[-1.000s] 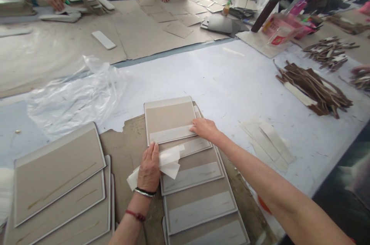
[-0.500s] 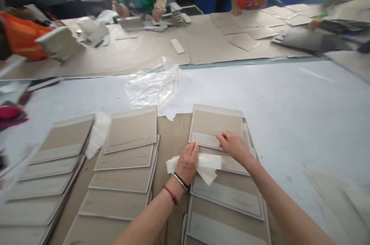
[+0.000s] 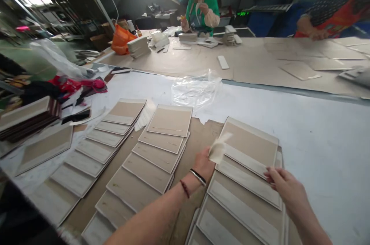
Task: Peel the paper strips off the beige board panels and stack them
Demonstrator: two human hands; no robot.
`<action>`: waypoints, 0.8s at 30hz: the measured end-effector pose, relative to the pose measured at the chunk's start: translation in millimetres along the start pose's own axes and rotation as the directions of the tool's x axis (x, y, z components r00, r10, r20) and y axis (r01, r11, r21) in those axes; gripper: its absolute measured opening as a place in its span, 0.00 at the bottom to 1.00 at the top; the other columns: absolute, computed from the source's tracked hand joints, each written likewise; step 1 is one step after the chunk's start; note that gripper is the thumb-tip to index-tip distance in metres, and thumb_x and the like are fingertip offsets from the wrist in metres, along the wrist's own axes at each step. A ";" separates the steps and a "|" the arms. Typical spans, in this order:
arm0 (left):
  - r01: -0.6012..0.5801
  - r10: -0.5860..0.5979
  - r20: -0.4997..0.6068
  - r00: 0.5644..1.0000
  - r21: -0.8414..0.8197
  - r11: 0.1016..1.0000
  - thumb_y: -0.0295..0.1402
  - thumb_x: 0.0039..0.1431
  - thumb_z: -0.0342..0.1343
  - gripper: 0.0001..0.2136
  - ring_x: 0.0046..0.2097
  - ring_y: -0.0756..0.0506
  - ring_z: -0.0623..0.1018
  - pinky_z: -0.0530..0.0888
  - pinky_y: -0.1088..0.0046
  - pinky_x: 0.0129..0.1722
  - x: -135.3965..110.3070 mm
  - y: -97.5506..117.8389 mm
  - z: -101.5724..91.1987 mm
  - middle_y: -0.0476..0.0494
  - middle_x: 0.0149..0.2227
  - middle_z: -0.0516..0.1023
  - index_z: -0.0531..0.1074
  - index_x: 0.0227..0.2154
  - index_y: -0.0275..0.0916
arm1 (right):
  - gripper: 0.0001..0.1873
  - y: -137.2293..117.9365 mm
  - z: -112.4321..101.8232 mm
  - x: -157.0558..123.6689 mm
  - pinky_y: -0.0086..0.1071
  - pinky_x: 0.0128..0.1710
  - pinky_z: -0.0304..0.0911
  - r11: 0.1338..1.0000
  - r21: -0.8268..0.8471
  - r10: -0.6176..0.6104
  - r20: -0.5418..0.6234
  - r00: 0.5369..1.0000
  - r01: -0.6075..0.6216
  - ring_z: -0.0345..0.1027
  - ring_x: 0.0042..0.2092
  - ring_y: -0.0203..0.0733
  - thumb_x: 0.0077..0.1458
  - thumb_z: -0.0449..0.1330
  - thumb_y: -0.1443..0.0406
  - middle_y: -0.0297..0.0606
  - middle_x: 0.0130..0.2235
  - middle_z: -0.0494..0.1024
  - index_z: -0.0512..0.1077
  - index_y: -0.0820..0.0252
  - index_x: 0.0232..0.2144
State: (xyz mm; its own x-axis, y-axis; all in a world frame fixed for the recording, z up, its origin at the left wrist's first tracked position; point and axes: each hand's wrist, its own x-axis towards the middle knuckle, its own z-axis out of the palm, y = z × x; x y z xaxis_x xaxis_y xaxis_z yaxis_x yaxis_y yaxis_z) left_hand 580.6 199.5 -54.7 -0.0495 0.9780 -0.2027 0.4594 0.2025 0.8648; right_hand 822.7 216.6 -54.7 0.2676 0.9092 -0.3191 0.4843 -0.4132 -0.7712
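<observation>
While my left hand has lifted the peeled strip clear, pinched in its fingers, my right hand rests open on the top board, its tape now bare.

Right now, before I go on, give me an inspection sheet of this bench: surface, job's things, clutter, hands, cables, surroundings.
Surface: white table, torn brown card under the boards.
Job's things: overlapping row of boards with pale strips across them; two more rows to the left.
Clutter: clear plastic bag beyond the rows; dark stack at far left.
Hands: left hand holds up white paper strips; right hand has fingertips on the top board's strip edge.
Cables: nothing seen.
Surroundings: person in green at the far bench, another person's arm at upper right, orange bag.
</observation>
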 end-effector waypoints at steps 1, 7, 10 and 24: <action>0.067 -0.067 0.012 0.998 -0.077 0.995 0.32 0.56 0.44 0.10 0.25 0.48 0.71 0.70 0.72 0.26 -8.8 4.1 -5.4 0.45 0.22 0.70 0.68 0.27 0.34 | 0.19 -13.0 6.9 -15.0 0.32 0.25 0.65 0.999 0.037 -0.016 0.087 0.996 0.012 0.69 0.29 0.43 0.42 0.55 0.52 0.44 0.29 0.76 0.70 0.62 0.27; 0.277 -0.239 0.141 0.961 -0.427 0.861 0.51 0.41 0.56 0.21 0.18 0.54 0.57 0.56 0.77 0.17 -74.9 24.1 -34.0 0.54 0.17 0.59 0.65 0.23 0.35 | 0.21 -82.8 64.1 -96.5 0.29 0.28 0.59 0.942 0.237 -0.326 0.496 0.805 0.236 0.64 0.30 0.38 0.49 0.53 0.49 0.38 0.29 0.73 0.69 0.62 0.31; 0.326 -0.287 0.161 0.944 -0.580 0.747 0.53 0.30 0.63 0.27 0.20 0.54 0.56 0.54 0.76 0.19 -100.3 30.7 -43.2 0.53 0.19 0.61 0.69 0.27 0.33 | 0.20 -89.8 81.5 -117.7 0.29 0.29 0.59 0.927 0.311 -0.350 0.525 0.776 0.208 0.64 0.31 0.39 0.50 0.54 0.50 0.39 0.29 0.73 0.69 0.63 0.31; 0.229 -0.262 0.088 0.961 -0.785 0.575 0.49 0.42 0.59 0.21 0.21 0.50 0.66 0.63 0.74 0.23 -179.5 -15.7 -98.8 0.48 0.16 0.67 0.70 0.22 0.31 | 0.19 -107.5 133.2 -222.6 0.28 0.23 0.59 0.919 0.322 -0.357 0.434 0.827 0.228 0.61 0.21 0.35 0.52 0.51 0.49 0.31 0.18 0.67 0.64 0.59 0.24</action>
State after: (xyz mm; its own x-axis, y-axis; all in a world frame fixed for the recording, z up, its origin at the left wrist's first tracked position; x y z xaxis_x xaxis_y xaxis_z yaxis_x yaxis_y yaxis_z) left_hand 494.7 25.8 13.5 -0.0897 0.8823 -0.4620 -0.4433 0.3800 0.8118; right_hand 600.1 65.6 25.9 -0.3130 0.9222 -0.2271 0.2378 -0.1554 -0.9588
